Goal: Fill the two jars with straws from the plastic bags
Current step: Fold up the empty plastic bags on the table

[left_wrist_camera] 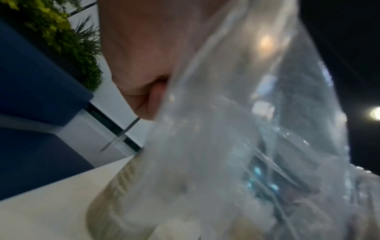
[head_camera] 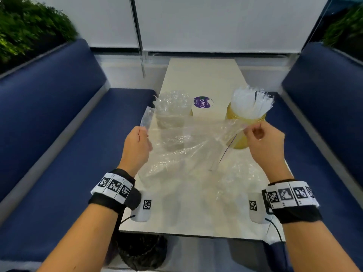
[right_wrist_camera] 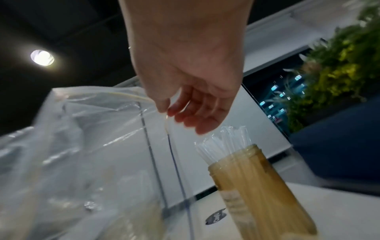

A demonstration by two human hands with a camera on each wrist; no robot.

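A round purple sticker (head_camera: 203, 102) on the table (head_camera: 202, 75) reads "ClayG", its remaining letters unreadable.

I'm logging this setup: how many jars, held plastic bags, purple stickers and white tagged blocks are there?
Jars: 2, the left jar and the right jar
Held plastic bag: 1
Purple sticker: 1
White tagged blocks: 2, the left block and the right block
Total: 6
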